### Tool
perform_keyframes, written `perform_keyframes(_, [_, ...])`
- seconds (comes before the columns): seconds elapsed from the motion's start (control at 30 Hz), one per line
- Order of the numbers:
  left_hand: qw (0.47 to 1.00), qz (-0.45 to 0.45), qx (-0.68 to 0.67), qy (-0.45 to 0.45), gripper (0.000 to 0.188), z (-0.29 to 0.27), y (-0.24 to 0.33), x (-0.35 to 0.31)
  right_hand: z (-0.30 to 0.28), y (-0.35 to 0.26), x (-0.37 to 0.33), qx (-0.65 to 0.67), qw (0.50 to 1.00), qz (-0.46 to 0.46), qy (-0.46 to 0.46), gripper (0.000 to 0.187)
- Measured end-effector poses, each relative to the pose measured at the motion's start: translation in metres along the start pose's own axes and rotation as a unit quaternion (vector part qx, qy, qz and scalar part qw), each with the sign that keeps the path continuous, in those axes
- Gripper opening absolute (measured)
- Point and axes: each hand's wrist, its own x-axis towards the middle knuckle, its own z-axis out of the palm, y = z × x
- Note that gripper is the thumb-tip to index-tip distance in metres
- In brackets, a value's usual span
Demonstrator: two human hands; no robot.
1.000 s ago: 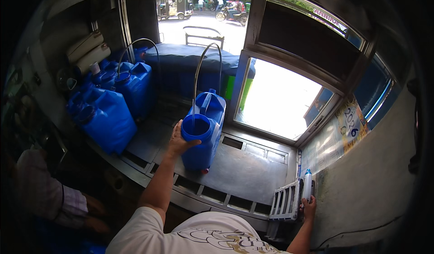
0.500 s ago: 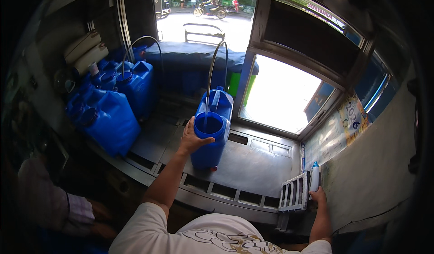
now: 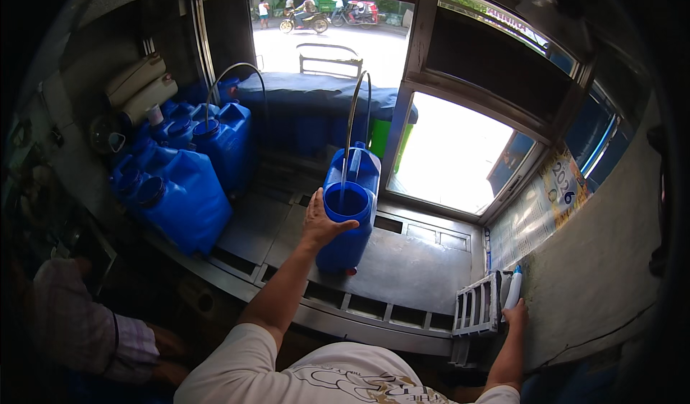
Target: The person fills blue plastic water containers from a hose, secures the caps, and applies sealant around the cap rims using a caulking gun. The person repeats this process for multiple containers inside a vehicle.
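Observation:
A tall blue water container [image 3: 339, 249] with a wide open mouth stands on the metal counter in front of me. My left hand [image 3: 320, 224] grips the left side of its neck, the thumb stretched along the near rim. A thin curved metal pipe [image 3: 350, 127] arches down into the mouth; the water level inside cannot be made out. Low at the right, by the wall, my right hand [image 3: 516, 313] is closed around the lower end of a slim white bottle [image 3: 513, 289] with a blue top. Beside that bottle is a grey slatted rack [image 3: 476, 309].
More blue containers [image 3: 183, 199] crowd the counter's left, a second curved pipe [image 3: 244, 66] entering one. The metal counter [image 3: 413, 267] has slots along its front. A dark cover [image 3: 316, 91] lies beyond. Another person's checked clothing [image 3: 136, 343] shows at lower left. Motorbikes [image 3: 305, 21] are outside.
The whole view has shifted slightly, so the counter and containers sit a little farther right. Both hands keep their holds. Outside, a motorbike has moved left.

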Motion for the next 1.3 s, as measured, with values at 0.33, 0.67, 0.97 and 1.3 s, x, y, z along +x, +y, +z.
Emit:
perform_keyframes(0.33, [0.999,0.007,-0.025,-0.038,0.147,-0.004,0.011,0.004,0.014,-0.048,0.011,0.01,0.981,-0.054,-0.185,0.043])
perform_keyframes(0.67, [0.995,0.082,-0.063,-0.011,0.141,0.003,-0.003,0.01,0.056,-0.04,0.006,0.008,0.994,0.01,-0.108,0.046])
perform_keyframes(0.97, [0.987,0.137,-0.02,0.077,0.137,0.016,-0.021,0.013,0.028,-0.074,-0.009,0.017,0.986,0.105,-0.126,0.042])
perform_keyframes(1.3, [0.975,0.185,-0.032,0.115,0.132,0.022,-0.023,0.014,0.028,-0.072,-0.017,0.0,0.993,0.085,-0.08,0.038])
